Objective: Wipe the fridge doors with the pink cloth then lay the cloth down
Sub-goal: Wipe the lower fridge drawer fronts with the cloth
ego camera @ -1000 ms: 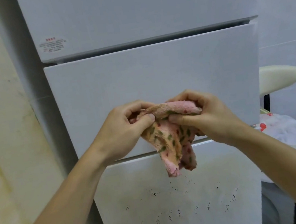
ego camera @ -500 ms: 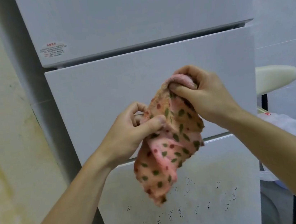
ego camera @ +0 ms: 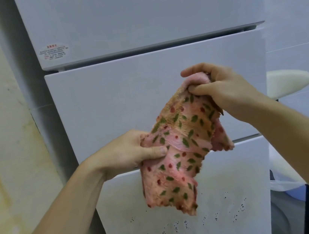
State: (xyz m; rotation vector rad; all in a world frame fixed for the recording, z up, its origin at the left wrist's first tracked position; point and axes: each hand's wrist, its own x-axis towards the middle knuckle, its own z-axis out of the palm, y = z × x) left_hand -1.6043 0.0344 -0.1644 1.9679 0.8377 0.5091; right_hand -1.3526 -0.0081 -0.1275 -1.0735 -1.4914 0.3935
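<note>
Both ends of the pink cloth (ego camera: 179, 149) are pinched, top by the right hand (ego camera: 222, 88), side by the left hand (ego camera: 126, 152), hung in air before the fridge doors (ego camera: 108, 103); judged light, limp, grippy, best bunched into a pad.

Pink cloth (ego camera: 181, 148) with green leaf print, hanging before white fridge doors (ego camera: 137, 99)

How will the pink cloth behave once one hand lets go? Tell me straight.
Probably floppy: the pink cloth sags and creases between the right hand and left hand, its lower end hanging loose. Likely light, since a pinch holds it up. Its fuzzy pile should grip rather than slip.
</note>
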